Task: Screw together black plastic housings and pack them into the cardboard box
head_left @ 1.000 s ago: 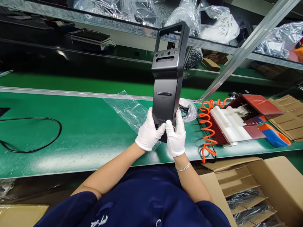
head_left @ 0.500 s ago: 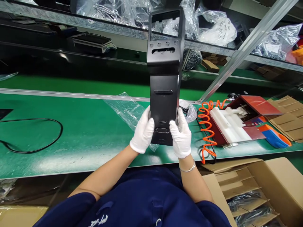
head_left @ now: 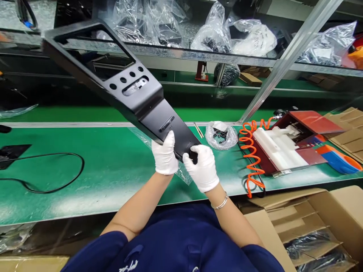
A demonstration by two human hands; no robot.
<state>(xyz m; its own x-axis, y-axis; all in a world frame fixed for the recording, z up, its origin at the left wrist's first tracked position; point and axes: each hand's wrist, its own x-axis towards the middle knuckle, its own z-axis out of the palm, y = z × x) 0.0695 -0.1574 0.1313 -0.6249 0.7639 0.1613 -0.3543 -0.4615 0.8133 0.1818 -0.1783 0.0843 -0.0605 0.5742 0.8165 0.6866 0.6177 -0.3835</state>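
A long black plastic housing (head_left: 153, 102), with a rectangular window, a row of round holes and slots, is held up over the bench, slanting from far left to near right. My left hand (head_left: 165, 154), in a white glove, grips its left edge with the thumb on the front face. At the lower end, my gloved right hand (head_left: 202, 166) is closed around the housing's corner, thumb and index finger by the lowest slot. Beneath lies a clear plastic bag (head_left: 184, 175), partly hidden by my hands and the housing.
A plastic bag of small black parts (head_left: 221, 135) lies right of the housing, beside tweezers (head_left: 199, 130). Farther right are a coiled orange hose (head_left: 248, 151) and a red-and-white machine (head_left: 279, 147). A divided cardboard box (head_left: 306, 219) stands below the bench edge; a black cable (head_left: 81, 166) loops at left.
The housing has swung from upright to a slant, its top going left. My right hand has shifted from its right side to the lower end; my left thumb sits higher on the face.
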